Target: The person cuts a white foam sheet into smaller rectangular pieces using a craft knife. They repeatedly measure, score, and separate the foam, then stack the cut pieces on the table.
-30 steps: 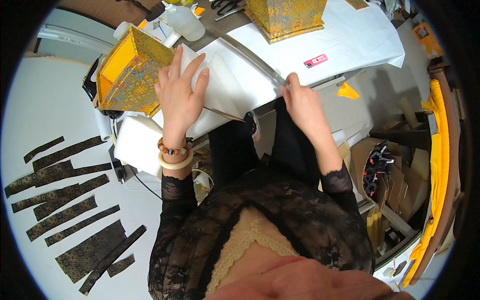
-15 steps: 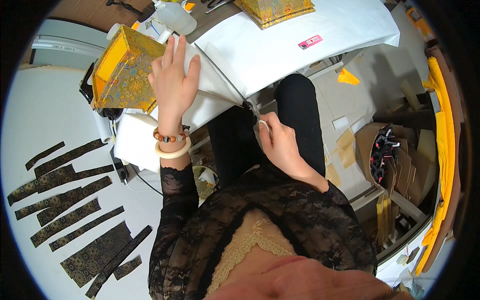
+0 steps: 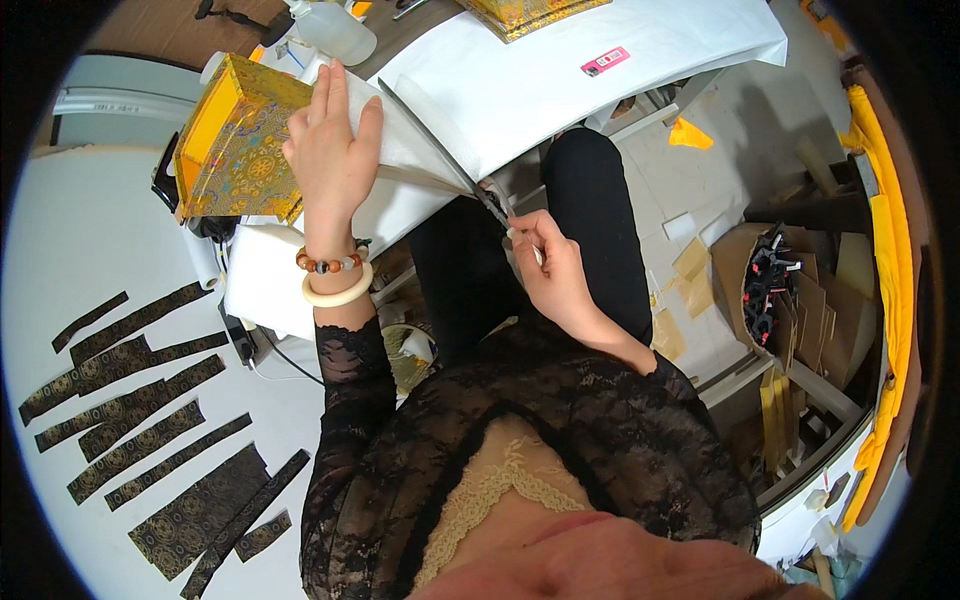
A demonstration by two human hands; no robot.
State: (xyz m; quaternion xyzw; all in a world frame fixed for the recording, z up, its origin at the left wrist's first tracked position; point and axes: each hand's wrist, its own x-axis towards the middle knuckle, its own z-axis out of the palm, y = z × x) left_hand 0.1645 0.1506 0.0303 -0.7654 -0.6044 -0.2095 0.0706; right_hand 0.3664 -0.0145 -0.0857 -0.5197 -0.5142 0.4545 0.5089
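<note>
My left hand (image 3: 335,155) lies flat with fingers stretched out on a soft white sheet (image 3: 412,150) at the table's near edge. A gold brocade box (image 3: 255,150) with a yellow inside stands tilted just left of it. Past the sheet's lower right corner, my right hand (image 3: 555,275) is closed around the handles of long scissors (image 3: 490,203). A dark blade runs up along the sheet's right edge. Part of the handles is hidden by my fingers, and where the blades meet the sheet is hard to make out.
Dark patterned fabric strips (image 3: 150,440) lie on the white table at left. Across the white-covered table are a second gold box (image 3: 540,15), a pink tag (image 3: 605,62) and a clear bottle (image 3: 335,35). Cardboard pieces (image 3: 810,320) and yellow cloth (image 3: 885,270) are at right.
The view has shifted slightly, so the table items sit a little higher and further left. My left hand stays flat on the sheet; my right hand still grips the scissors, their angle slightly changed.
</note>
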